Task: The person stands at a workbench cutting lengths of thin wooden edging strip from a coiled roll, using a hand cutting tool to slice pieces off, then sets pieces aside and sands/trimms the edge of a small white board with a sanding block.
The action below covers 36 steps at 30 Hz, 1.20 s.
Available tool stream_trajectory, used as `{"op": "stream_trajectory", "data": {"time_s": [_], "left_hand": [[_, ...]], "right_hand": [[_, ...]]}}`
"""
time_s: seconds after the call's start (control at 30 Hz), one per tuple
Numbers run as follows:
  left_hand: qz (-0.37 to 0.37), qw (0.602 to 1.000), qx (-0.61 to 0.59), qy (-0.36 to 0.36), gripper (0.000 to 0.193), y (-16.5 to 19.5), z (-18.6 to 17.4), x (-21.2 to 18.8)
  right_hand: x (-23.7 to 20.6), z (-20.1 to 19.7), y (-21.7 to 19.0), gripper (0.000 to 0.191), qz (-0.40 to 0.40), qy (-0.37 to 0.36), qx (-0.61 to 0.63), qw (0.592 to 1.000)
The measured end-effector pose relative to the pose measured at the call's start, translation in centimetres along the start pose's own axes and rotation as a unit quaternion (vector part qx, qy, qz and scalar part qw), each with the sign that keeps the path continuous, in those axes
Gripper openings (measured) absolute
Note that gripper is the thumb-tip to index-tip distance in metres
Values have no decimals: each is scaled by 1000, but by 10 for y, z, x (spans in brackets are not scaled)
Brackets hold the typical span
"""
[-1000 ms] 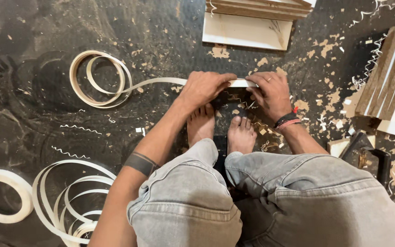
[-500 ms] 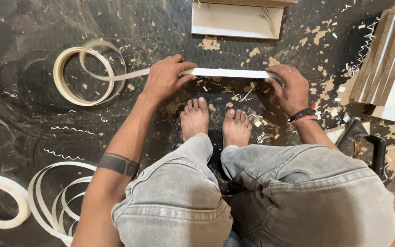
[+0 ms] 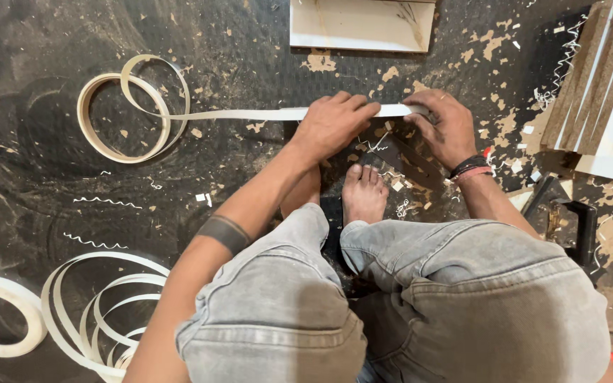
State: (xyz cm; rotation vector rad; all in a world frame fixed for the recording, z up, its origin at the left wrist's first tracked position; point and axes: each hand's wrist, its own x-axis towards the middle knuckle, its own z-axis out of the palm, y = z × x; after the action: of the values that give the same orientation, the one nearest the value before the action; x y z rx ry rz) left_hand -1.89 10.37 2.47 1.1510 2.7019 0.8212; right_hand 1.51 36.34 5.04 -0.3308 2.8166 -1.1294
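I squat on a dark floor, with both hands on a long cream edge-banding strip [image 3: 250, 114]. My left hand [image 3: 331, 124] presses down on the strip with its fingers laid over it. My right hand [image 3: 448, 128] grips the strip's right end; the wrist wears dark and red bands. To the left the strip runs into a loose coil [image 3: 125, 106] lying on the floor. My bare feet [image 3: 363, 191] rest just below the hands.
A pale board [image 3: 362, 25] lies at the top edge. Stacked boards [image 3: 604, 85] lean at the right, and a dark tool [image 3: 569, 213] sits below them. More coiled strip [image 3: 101, 312] and a tape roll [image 3: 1, 315] lie at lower left. Chips and curly shavings litter the floor.
My hands have come closer together along the strip, the left sliding right. The view has shifted slightly, so the coil sits further left.
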Motion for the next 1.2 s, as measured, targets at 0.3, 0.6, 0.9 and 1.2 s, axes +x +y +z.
{"op": "stream_trajectory", "data": {"time_s": [0.3,0.6,0.9,1.2], "left_hand": [[-93,986,-114,78,23,7,3,-3],[-103,985,-119,73,22,6,10,-3],[-96,986,-105,92,23,5,14,-5],[-129,984,-107,60,20,2,21,-4]], "right_hand": [[-10,10,21,25,90,-1,150,985],[-154,-108,89,20,185,202,-131,953],[-240,-157,120,68,529,2,20,849],[-146,-124,56,58,350,-28,-6,936]]}}
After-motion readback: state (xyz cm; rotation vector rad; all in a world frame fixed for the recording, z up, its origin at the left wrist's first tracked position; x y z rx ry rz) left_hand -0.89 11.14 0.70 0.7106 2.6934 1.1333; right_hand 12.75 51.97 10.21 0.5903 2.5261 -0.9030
